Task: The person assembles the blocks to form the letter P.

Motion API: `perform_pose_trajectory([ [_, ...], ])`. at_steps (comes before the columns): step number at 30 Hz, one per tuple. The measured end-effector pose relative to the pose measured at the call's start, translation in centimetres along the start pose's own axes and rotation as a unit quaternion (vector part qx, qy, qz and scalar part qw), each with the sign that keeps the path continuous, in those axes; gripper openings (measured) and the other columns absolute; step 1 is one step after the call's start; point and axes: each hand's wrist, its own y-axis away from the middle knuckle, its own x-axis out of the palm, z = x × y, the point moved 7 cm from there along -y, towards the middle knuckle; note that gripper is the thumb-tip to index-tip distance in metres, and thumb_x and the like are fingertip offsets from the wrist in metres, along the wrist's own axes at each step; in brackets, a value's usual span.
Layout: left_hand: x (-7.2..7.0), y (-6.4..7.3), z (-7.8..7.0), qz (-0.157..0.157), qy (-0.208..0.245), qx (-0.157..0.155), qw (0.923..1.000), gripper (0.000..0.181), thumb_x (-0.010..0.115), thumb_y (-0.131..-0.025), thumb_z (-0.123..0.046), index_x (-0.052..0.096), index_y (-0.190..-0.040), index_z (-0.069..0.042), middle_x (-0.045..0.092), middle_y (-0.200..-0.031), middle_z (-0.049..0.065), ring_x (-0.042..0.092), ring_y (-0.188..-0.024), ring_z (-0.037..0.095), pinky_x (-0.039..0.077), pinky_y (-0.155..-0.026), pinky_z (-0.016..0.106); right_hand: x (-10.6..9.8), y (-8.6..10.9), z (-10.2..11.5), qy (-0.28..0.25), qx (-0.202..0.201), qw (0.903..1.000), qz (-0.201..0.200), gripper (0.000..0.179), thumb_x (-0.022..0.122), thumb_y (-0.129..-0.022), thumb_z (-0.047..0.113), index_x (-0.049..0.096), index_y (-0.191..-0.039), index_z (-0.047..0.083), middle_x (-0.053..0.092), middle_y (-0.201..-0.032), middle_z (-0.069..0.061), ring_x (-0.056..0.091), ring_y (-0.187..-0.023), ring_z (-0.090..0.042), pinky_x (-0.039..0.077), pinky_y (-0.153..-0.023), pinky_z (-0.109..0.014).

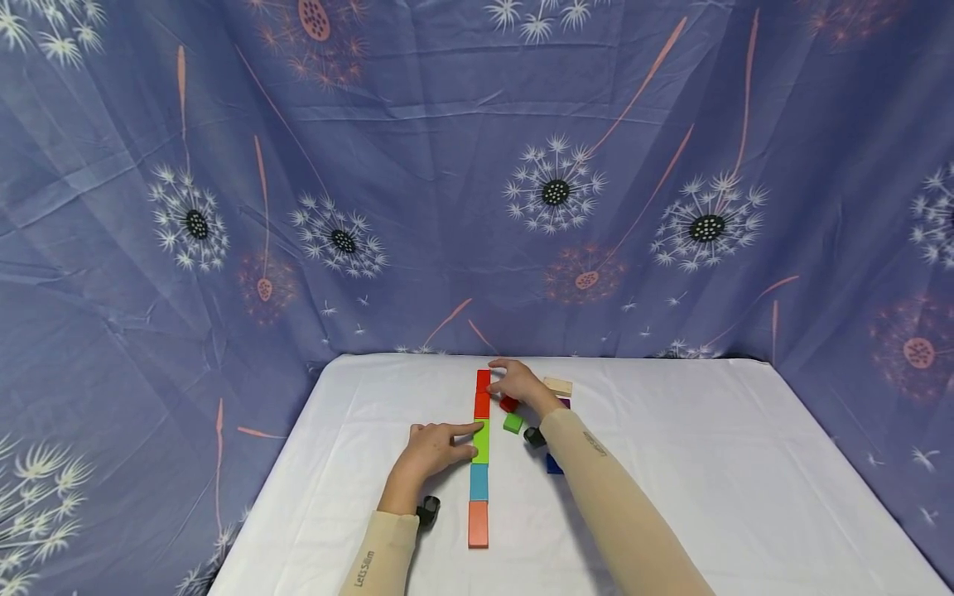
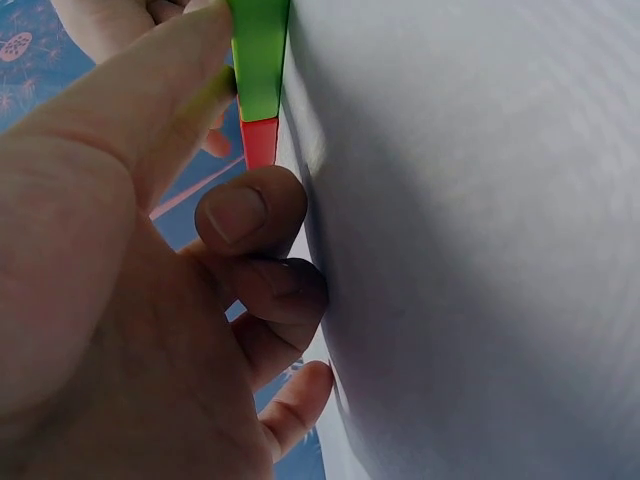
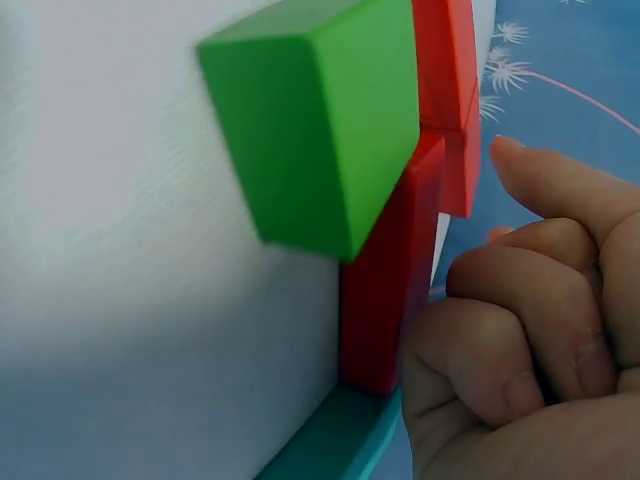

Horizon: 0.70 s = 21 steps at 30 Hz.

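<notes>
A straight row of blocks runs away from me in the head view: salmon (image 1: 478,525), blue (image 1: 479,482), bright green (image 1: 481,443), then a red block (image 1: 482,406) and a farther red block (image 1: 484,379). My left hand (image 1: 430,447) touches the left side of the bright green block with index finger and thumb; its other fingers bend near the cloth. At the far end, my right hand (image 1: 519,383) has its index fingertip and thumb tip right at the farther red block's right edge. In the right wrist view its remaining fingers curl toward the palm.
Right of the row lie a loose green block (image 1: 513,423) and a loose red block (image 1: 509,404). Beyond my right wrist are a pale wooden block (image 1: 559,386), a purple piece (image 1: 566,403) and a dark blue block (image 1: 554,465). A teal piece (image 3: 335,435) shows in the right wrist view.
</notes>
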Motion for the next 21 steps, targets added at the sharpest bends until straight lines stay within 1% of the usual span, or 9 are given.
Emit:
perform_pose_trajectory([
  [5,0.1,0.0,0.1,0.001,0.001,-0.004,1.0000,0.051,0.078,-0.093,-0.043,0.068,-0.143,-0.040,0.067,-0.070,-0.004,0.066,-0.082,0.015,0.033,-0.092,0.046,-1.1,0.6,-1.0,-0.019,-0.012,0.9996,-0.016,0.055,0.074,-0.098,0.020,0.060,-0.151,0.016,0.048,-0.163,-0.018,0.054,-0.137,-0.038,0.044,-0.116,-0.056],
  [7,0.1,0.0,0.1,0.002,0.004,-0.005,1.0000,0.050,0.078,-0.093,-0.043,0.068,-0.143,-0.040,0.067,-0.071,-0.004,0.066,-0.082,0.015,0.033,-0.093,0.047,-1.9,1.1,-1.6,-0.027,-0.014,0.9993,-0.021,0.055,0.074,-0.098,0.022,0.061,-0.151,0.017,0.045,-0.166,-0.017,0.047,-0.145,-0.037,0.040,-0.119,-0.058],
  [8,0.1,0.0,0.1,0.003,0.005,-0.006,1.0000,0.050,0.078,-0.093,-0.043,0.068,-0.142,-0.040,0.068,-0.071,-0.005,0.066,-0.082,0.015,0.033,-0.094,0.047,-2.2,1.5,-2.0,-0.034,-0.015,0.9990,-0.024,0.055,0.074,-0.098,0.022,0.061,-0.151,0.018,0.045,-0.166,-0.017,0.047,-0.144,-0.036,0.040,-0.118,-0.058],
  [10,0.0,0.0,0.0,0.004,0.007,-0.008,0.9999,0.051,0.078,-0.093,-0.043,0.068,-0.143,-0.040,0.067,-0.071,-0.004,0.065,-0.082,0.014,0.033,-0.095,0.047,-3.0,2.2,-2.7,-0.046,-0.015,0.9984,-0.027,0.055,0.074,-0.098,0.024,0.061,-0.151,0.019,0.045,-0.166,-0.016,0.050,-0.139,-0.034,0.045,-0.111,-0.054],
  [12,0.0,0.1,0.0,0.004,0.009,-0.009,0.9999,0.051,0.077,-0.093,-0.043,0.068,-0.143,-0.040,0.066,-0.071,-0.005,0.063,-0.081,0.013,0.033,-0.095,0.048,-3.7,2.9,-3.5,-0.061,-0.011,0.9978,-0.022,0.057,0.074,-0.098,0.025,0.059,-0.153,0.020,0.049,-0.160,-0.019,0.055,-0.116,-0.040,0.050,-0.095,-0.048],
  [15,0.1,0.1,0.0,0.005,0.012,-0.010,0.9999,0.051,0.077,-0.094,-0.042,0.067,-0.144,-0.040,0.063,-0.069,-0.005,0.059,-0.078,0.012,0.032,-0.095,0.048,-4.8,3.9,-4.6,-0.075,-0.011,0.9968,-0.024,0.058,0.073,-0.100,0.025,0.056,-0.155,0.021,0.047,-0.162,-0.019,0.060,-0.121,-0.043,0.049,-0.088,-0.042],
  [17,0.1,0.1,0.0,0.007,0.016,-0.011,0.9998,0.051,0.078,-0.094,-0.041,0.067,-0.144,-0.040,0.061,-0.069,-0.005,0.057,-0.076,0.012,0.031,-0.095,0.047,-5.5,4.5,-5.3,-0.095,-0.009,0.9952,-0.022,0.059,0.071,-0.101,0.024,0.053,-0.157,0.018,0.043,-0.165,-0.021,0.059,-0.134,-0.046,0.053,-0.096,-0.046],
  [19,0.2,0.1,0.0,0.007,0.015,-0.011,0.9998,0.052,0.078,-0.094,-0.041,0.067,-0.144,-0.039,0.060,-0.068,-0.005,0.055,-0.074,0.012,0.031,-0.095,0.047,-6.3,5.0,-5.9,-0.105,-0.011,0.9940,-0.027,0.059,0.070,-0.103,0.023,0.051,-0.158,0.017,0.036,-0.171,-0.019,0.045,-0.153,-0.043,0.048,-0.112,-0.053],
  [21,0.1,0.1,-0.1,0.005,0.011,-0.009,0.9999,0.052,0.078,-0.094,-0.041,0.067,-0.144,-0.039,0.060,-0.068,-0.006,0.055,-0.074,0.011,0.031,-0.094,0.046,-6.8,5.5,-6.4,-0.119,-0.008,0.9925,-0.029,0.059,0.069,-0.103,0.021,0.050,-0.159,0.015,0.034,-0.171,-0.020,0.044,-0.153,-0.042,0.041,-0.119,-0.060],
])
